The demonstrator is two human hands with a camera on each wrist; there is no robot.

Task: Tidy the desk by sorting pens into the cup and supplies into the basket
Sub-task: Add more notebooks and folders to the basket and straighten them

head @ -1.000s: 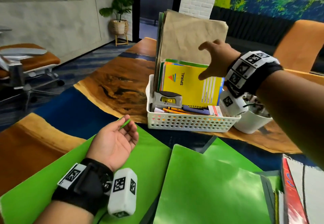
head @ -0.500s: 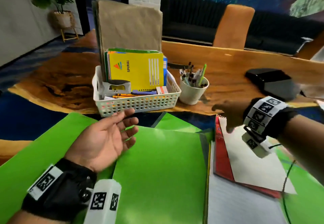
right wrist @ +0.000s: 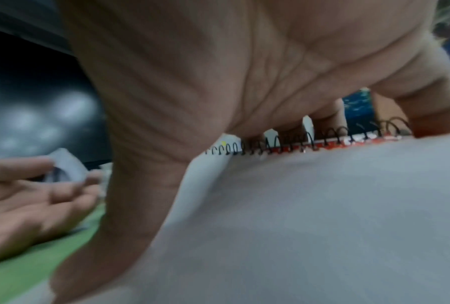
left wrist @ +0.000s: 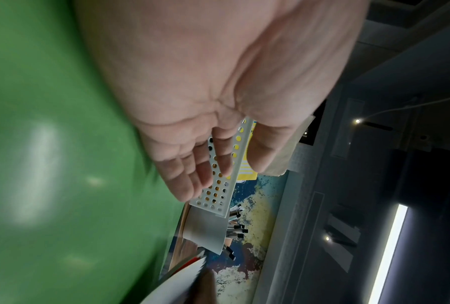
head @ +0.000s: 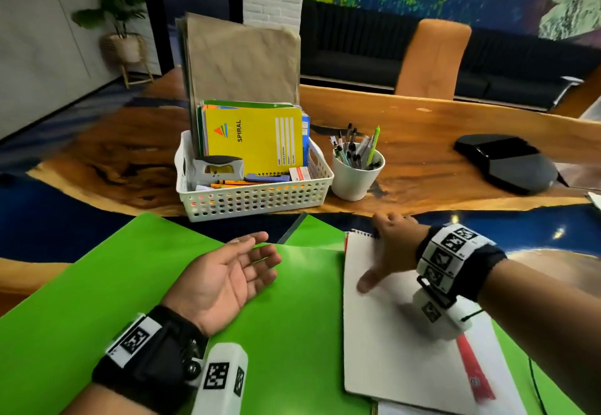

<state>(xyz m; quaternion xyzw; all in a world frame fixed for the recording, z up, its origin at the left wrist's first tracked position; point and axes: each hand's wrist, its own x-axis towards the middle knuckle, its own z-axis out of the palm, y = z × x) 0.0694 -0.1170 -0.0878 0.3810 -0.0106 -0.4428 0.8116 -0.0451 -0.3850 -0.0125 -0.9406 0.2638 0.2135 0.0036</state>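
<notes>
Two hands are out in front of me in the head view: my left hand (head: 224,279) lies palm up, fingers loose and holding nothing, on a green folder (head: 97,300), while my right hand (head: 387,252) is spread over the spiral notebook (head: 400,343), fingers at its wire-bound top edge, thumb out on the white page. Beyond them the white basket (head: 257,200) holds a yellow notebook (head: 257,141), brown paper and small supplies, and just to its right the white cup (head: 356,177) stands full of pens (head: 357,148). From my left wrist, my relaxed fingers (left wrist: 192,172) half cover the basket (left wrist: 218,185), with the cup (left wrist: 205,230) past it. From my right wrist, blurred, my fingertips (right wrist: 327,115) curl at the notebook's black wire coil (right wrist: 322,137); whether they grip the edge I cannot tell
</notes>
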